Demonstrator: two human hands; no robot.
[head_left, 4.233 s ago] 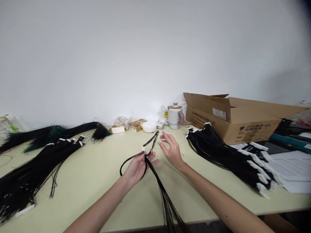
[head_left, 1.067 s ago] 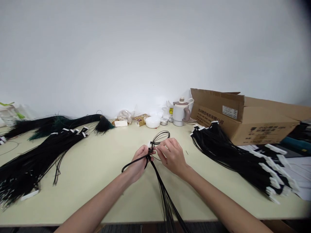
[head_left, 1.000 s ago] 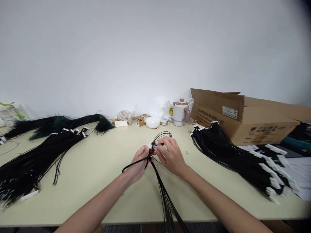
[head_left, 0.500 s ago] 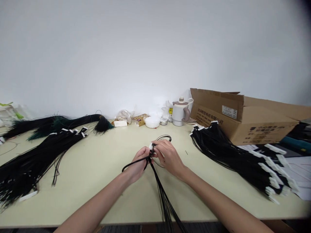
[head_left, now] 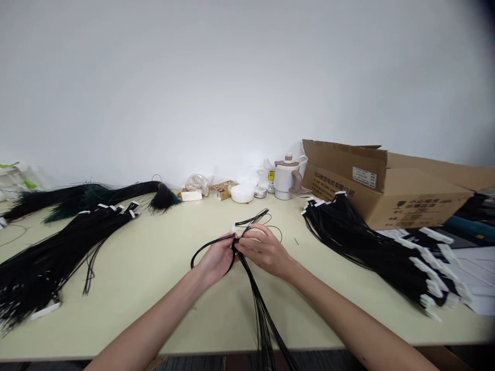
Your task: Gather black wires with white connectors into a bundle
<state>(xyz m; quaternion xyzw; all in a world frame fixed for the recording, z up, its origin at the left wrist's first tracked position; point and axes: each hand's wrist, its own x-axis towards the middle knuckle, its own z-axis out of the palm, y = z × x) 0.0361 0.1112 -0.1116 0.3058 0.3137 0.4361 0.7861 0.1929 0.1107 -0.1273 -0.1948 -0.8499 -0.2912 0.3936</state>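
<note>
A bundle of thin black wires (head_left: 253, 286) runs from between my hands down past the table's front edge. My left hand (head_left: 217, 258) is closed around the bundle near a small white connector (head_left: 233, 228); a loop of wire (head_left: 201, 252) bends out over its wrist side. My right hand (head_left: 265, 250) meets it from the right, its fingers curled on the wires beside the connector. Several wire ends (head_left: 257, 216) stick up and to the right above the right fingers. The fingertips hide the exact point where the wires cross.
A pile of black wires (head_left: 54, 252) with white connectors lies at the left, green-black wires (head_left: 112, 196) behind it. At the right are another wire pile (head_left: 359, 247), an open cardboard box (head_left: 417, 201) and papers (head_left: 481, 278). A lidded mug (head_left: 285, 180) and white bowl (head_left: 242, 193) stand by the wall.
My right hand has shifted down, its fingers more spread along the wires. The wire loop above has opened into loose strands pointing up right, and the white connector now shows above my left fingers.
</note>
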